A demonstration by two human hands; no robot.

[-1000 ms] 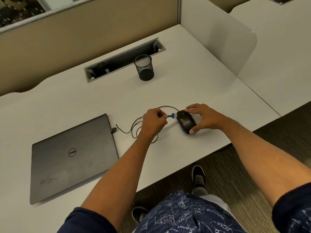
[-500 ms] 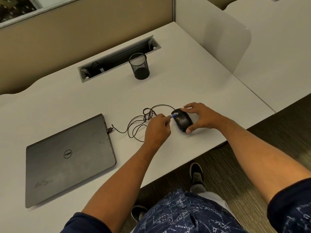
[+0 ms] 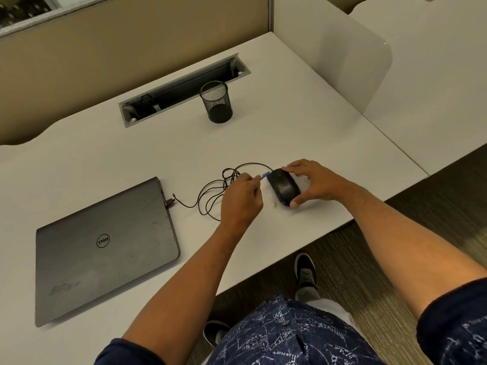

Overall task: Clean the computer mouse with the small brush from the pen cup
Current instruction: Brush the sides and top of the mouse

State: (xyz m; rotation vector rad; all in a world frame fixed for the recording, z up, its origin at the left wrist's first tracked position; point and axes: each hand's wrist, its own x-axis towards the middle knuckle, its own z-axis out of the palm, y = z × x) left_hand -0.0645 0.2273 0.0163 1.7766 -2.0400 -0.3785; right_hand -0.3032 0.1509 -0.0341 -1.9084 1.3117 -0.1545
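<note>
Left hand (image 3: 241, 198) pinches brush (image 3: 264, 176) — tip seemingly touching mouse (image 3: 284, 187) — right hand (image 3: 313, 183) steadies it

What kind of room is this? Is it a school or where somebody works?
Probably an office. The white desk has divider panels like a cubicle, a cable slot cut into its top, and a closed laptop with a wire pen cup nearby. It could be a study room, though.

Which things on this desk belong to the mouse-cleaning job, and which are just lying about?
In the job:
- mouse, steadied by the right hand
- small brush, held in the left hand
- pen cup, where the brush belongs

Lying about:
- closed laptop
- cable slot in the desk
</note>
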